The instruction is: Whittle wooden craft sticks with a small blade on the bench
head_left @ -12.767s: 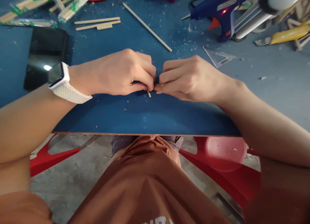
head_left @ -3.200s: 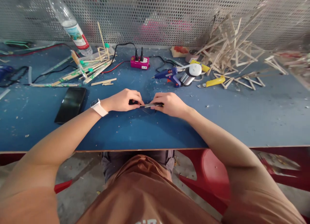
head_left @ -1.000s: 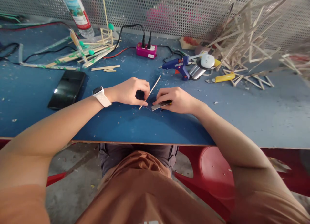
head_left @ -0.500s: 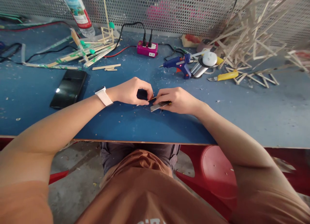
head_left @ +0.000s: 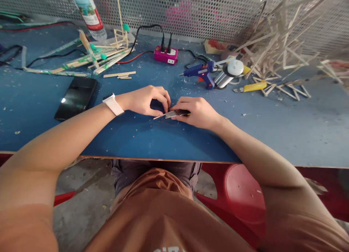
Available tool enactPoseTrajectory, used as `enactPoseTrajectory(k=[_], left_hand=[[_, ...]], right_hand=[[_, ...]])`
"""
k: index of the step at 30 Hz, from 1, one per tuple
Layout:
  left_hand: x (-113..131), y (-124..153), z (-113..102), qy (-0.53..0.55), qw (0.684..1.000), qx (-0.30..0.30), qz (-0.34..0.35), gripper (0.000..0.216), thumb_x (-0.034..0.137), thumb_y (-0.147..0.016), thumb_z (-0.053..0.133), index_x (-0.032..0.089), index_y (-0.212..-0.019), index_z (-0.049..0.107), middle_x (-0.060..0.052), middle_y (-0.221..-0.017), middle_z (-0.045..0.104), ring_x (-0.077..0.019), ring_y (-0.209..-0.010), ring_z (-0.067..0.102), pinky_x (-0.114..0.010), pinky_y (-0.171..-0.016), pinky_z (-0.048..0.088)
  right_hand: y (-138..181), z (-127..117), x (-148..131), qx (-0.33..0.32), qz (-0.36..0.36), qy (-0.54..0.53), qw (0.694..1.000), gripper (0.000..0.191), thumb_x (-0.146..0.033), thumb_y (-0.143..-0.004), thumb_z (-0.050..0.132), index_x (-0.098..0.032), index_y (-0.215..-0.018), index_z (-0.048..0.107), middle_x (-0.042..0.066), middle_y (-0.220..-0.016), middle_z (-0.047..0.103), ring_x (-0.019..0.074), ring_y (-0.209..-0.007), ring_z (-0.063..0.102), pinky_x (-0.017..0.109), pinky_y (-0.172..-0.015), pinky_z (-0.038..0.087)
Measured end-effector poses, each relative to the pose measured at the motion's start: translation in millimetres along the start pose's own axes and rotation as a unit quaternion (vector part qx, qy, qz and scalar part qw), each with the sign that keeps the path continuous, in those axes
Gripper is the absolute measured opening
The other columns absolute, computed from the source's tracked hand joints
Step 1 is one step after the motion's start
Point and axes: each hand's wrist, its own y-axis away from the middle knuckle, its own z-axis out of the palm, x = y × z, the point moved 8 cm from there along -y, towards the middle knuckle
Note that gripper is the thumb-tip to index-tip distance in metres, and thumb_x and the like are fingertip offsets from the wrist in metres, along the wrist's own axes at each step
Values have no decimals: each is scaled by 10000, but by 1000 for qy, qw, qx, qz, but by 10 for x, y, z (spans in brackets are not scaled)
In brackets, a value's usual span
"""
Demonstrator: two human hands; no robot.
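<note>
My left hand [head_left: 149, 100] pinches a thin wooden stick [head_left: 156, 117] between thumb and fingers, low over the blue table [head_left: 131, 139]. One end of the stick pokes out below the thumb. Close beside it, my right hand [head_left: 198, 111] is closed around a utility knife [head_left: 174, 114]. Its metal blade points left and lies by the stick at the left fingertips; whether it touches the wood I cannot tell. Most of the knife's handle is hidden in my palm.
A black phone [head_left: 76, 98] lies left of my hands. Behind them are short sticks [head_left: 120, 75], a purple power adapter [head_left: 165, 55], a blue glue gun [head_left: 200, 73] and a yellow cutter [head_left: 255, 86]. Stick frameworks [head_left: 283, 45] stand back right; a bottle [head_left: 88, 14] leans back left.
The knife blade has turned and moved left and up, closer to the left fingertips. More of the stick's end shows below my left thumb.
</note>
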Motion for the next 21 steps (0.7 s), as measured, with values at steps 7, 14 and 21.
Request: enactPoseTrajectory(k=[7, 14, 21], left_hand=[[-66, -21, 41, 6, 1000, 4, -6, 160, 478, -1104, 939, 334, -1125, 1006, -86, -1395, 964, -314, -1318, 823, -506, -1296, 615], [-44, -64, 60, -5, 999, 36, 6, 176, 426, -1128, 863, 303, -1050, 961, -98, -1291, 969, -310, -1244, 857, -500, -1243, 641], [596, 264, -399, -118, 961, 240, -66, 511, 636, -1339, 531, 273, -1124, 819, -125, -1177, 835, -357, -1301, 834, -566, -1207, 668]], right_hand=[[-17, 50, 20, 15, 35, 19, 999, 298, -519, -1226, 831, -247, -1214, 952, 90, -1150, 850, 222, -946, 711, 376, -860, 506], [-12, 4, 47, 16, 73, 35, 997, 347, -520, -1161, 921, -233, -1006, 800, 54, -1016, 765, 216, -915, 657, 370, -822, 427], [-17, -13, 88, 31, 96, 44, 994, 307, -514, -1194, 872, -227, -1088, 854, 71, -1097, 817, 209, -917, 657, 378, -815, 417]])
